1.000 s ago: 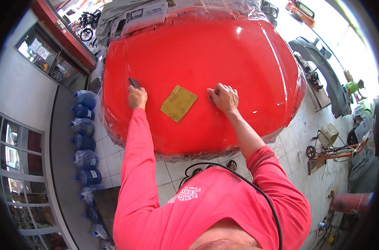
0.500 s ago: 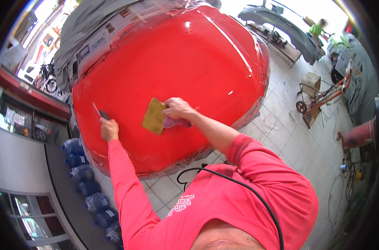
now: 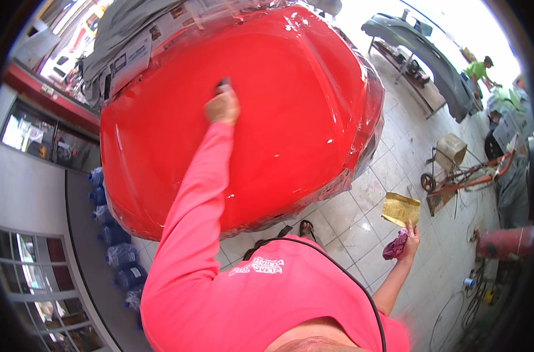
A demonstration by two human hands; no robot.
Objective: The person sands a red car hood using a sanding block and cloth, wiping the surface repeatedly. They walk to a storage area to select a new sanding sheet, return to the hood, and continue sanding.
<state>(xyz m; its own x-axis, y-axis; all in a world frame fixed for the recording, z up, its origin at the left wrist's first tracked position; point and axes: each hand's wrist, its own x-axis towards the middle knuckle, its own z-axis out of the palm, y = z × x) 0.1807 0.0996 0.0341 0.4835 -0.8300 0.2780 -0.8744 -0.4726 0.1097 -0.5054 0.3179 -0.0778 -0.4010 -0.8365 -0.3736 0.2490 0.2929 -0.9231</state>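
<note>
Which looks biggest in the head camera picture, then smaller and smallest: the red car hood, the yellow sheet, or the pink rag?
1. Red car hood, by far the largest.
2. Yellow sheet, held in the right hand.
3. Pink rag, bunched up in that same hand, so it looks smallest.

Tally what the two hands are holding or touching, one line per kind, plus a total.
Red car panel: 1
Small dark tool in left hand: 1
Yellow sanding sheet in right hand: 1
Pink cloth: 1
Total: 4
</note>
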